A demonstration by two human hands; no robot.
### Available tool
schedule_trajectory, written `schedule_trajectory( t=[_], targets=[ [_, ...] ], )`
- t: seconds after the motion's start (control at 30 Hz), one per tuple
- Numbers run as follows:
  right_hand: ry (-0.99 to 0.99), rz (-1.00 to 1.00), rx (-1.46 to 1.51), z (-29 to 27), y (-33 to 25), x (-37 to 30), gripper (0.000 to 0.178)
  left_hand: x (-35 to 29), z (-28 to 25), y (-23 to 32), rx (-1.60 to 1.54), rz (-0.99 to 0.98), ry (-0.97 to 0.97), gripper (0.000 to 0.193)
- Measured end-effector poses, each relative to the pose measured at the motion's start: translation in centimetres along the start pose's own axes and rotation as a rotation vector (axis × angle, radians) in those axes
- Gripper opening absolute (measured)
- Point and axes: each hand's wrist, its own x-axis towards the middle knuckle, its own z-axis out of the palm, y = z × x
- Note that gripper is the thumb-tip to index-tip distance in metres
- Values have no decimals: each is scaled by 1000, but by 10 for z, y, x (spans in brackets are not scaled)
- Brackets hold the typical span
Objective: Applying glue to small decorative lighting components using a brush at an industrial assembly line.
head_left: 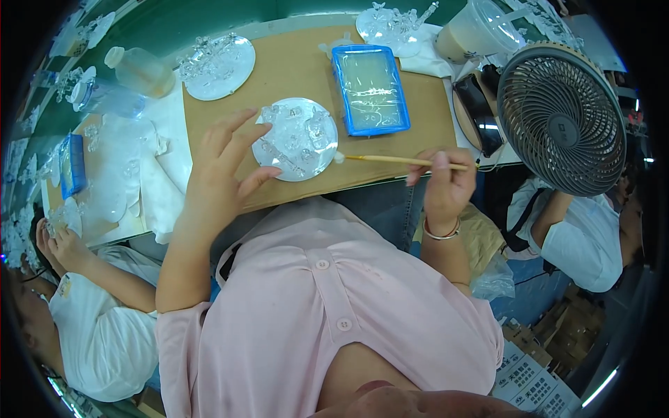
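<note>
A round white plate point(327, 152) lies on the brown board in front of me, with several small clear plastic-looking pieces point(315, 127) on it. My left hand point(224, 157) is at the plate's left side, fingers and thumb spread, their tips over the rim. Whether they press on the plate I cannot tell. In my right hand point(446, 184) is a thin brush point(383, 159) with a light wooden handle, pinched near its rear end. Its whitish tip points left, close to the plate's right edge.
Behind the plate lies a blue-rimmed tray point(405, 115). Other plates point(240, 76) of clear pieces stand at the back. A fan point(563, 125) and a plastic jug point(470, 35) are at right, bottles point(143, 72) at left. Co-workers sit on both sides.
</note>
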Motion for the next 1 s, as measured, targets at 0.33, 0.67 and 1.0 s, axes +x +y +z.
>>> schedule_trajectory(
  t=[0.33, 0.67, 1.0],
  targets=[
    [-221, -62, -214, 25, 27, -6, 4, -3, 16, -13, -172, -18, -29, 37],
    [-194, -133, -331, 17, 19, 1, 3, -6, 16, -19, -169, 2, 21, 33],
    [-236, -202, -389, 24, 16, 0, 3, -14, 17, -17, -186, -16, 83, 26]
  ],
)
